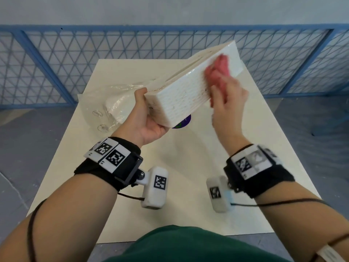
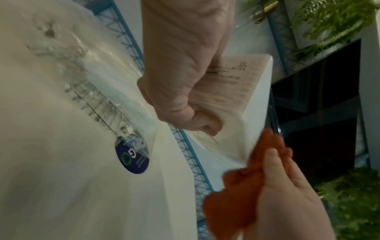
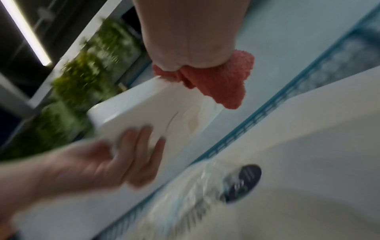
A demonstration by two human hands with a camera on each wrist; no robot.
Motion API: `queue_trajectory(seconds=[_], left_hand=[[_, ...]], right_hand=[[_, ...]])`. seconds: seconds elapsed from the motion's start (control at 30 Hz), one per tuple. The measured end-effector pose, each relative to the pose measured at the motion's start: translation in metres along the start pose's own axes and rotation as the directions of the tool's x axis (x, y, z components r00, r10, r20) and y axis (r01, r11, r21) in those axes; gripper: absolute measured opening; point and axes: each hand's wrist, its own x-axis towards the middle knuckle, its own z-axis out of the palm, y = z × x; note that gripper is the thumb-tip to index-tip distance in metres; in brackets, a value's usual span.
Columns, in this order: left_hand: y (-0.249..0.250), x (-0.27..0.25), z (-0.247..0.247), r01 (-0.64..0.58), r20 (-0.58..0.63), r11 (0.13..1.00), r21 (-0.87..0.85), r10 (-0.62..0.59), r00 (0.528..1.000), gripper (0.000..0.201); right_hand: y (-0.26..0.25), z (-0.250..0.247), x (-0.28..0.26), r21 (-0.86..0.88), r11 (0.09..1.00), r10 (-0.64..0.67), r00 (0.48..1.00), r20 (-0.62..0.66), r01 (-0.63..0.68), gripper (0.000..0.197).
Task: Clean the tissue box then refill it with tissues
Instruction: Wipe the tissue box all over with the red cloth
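Note:
A long white ribbed tissue box (image 1: 187,89) is held tilted in the air above the table. My left hand (image 1: 149,118) grips its near end, thumb on top and fingers underneath (image 3: 141,146). The box's wooden top (image 2: 230,86) faces left. My right hand (image 1: 228,99) holds a crumpled pink cloth (image 1: 217,70) and presses it against the box's ribbed side near the far end. The same cloth (image 3: 224,81) shows under my right palm, and also as orange-red cloth (image 2: 236,194) in the left wrist view. A clear plastic pack of tissues (image 1: 117,103) lies on the table behind my left hand.
The cream table (image 1: 179,186) stands against a blue mesh fence (image 1: 75,59). A round dark blue sticker (image 1: 183,122) on the tissue pack peeks out under the box. Grey floor lies on both sides of the table. Green plants (image 3: 86,84) show in the wrist views.

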Motion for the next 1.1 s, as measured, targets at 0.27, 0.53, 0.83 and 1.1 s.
queue_trajectory(seconds=[0.27, 0.53, 0.83, 1.1], left_hand=[[-0.001, 0.003, -0.005, 0.045, 0.037, 0.999, -0.018, -0.045, 0.998, 0.047], [0.002, 0.002, 0.003, 0.032, 0.056, 0.998, -0.049, -0.029, 0.998, 0.045], [0.005, 0.001, -0.005, 0.045, 0.021, 0.998, -0.032, -0.044, 0.999, 0.045], [0.012, -0.001, -0.008, 0.041, 0.07, 0.999, 0.021, -0.042, 0.997, 0.05]], right_hand=[[0.006, 0.009, -0.021, -0.053, 0.884, -0.437, 0.86, 0.265, 0.465, 0.027], [-0.008, 0.02, -0.036, -0.034, 0.896, -0.429, 0.882, 0.197, 0.443, 0.027], [0.004, 0.014, -0.015, -0.103, 0.96, -0.252, 0.964, 0.082, 0.26, 0.03], [-0.008, 0.012, -0.017, -0.078, 0.876, -0.451, 0.866, 0.217, 0.476, 0.023]])
